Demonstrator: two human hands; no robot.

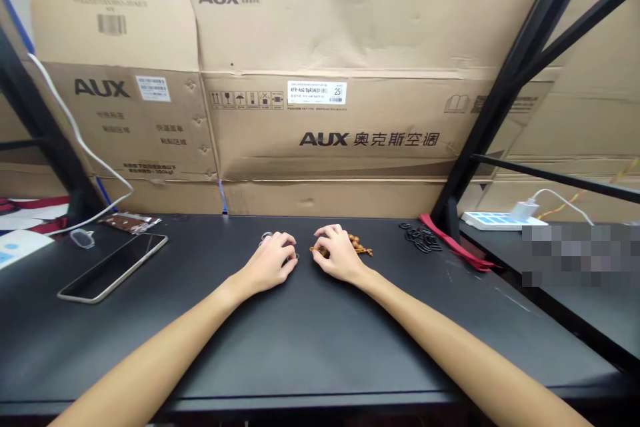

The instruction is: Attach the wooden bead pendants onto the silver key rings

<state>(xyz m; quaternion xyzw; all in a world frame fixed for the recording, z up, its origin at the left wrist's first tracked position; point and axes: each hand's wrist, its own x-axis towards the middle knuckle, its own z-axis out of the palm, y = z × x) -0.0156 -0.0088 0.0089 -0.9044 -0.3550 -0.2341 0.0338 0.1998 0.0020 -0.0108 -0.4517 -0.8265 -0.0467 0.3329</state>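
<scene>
My left hand rests on the black tabletop near the middle, palm down, its fingers curved and apart. Small metal rings peek out past its knuckles; the hand covers the rest of them. To the right, my right hand is arched over a small pile of brown beads, fingers bent and spread. Some beads show between its fingers and beyond its wrist side. Whether the fingertips grip any bead is hidden. A gap of bare table separates the two hands.
At left lie a phone, a clear plastic piece and a brown packet. Black rings and a red strap are at right, by a black metal post. Cardboard walls the back. A power strip stands farther right.
</scene>
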